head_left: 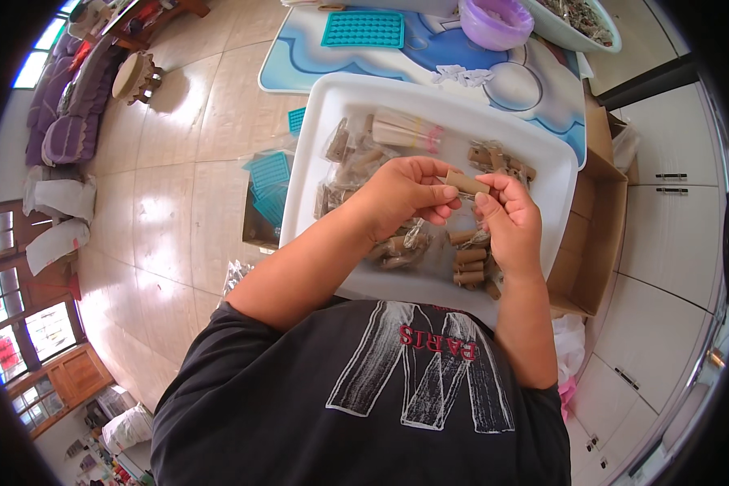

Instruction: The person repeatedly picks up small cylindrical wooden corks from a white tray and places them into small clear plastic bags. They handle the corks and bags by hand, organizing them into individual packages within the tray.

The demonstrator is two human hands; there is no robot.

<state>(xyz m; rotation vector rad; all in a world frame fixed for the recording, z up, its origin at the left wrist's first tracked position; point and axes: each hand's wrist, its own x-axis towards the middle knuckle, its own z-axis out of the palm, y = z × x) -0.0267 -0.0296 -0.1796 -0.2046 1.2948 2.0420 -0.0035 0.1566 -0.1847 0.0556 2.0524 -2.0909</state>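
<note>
Between my two hands, above a white plastic tub (pixel 309 162), is a small brown cardboard-like tube (pixel 467 184). My left hand (pixel 413 194) pinches its left end between thumb and fingers. The right end is gripped by my right hand (pixel 510 212), thumb against it. Below my hands in the tub lie several similar brown tubes (pixel 470 266), some stacked near my right wrist. Clear bags of brown pieces (pixel 356 166) rest on the tub's left side. A bag of pale sticks (pixel 401 132) lies toward the far side, and more brown pieces (pixel 502 156) are at the far right.
The tub stands against a blue-and-white patterned table (pixel 292 57) bearing a teal mould tray (pixel 363 30), a purple bowl (pixel 494 20) and a pale basin (pixel 611 36). An open cardboard box (pixel 583 259) is at the right. Teal trays (pixel 269 182) sit in a box at the left.
</note>
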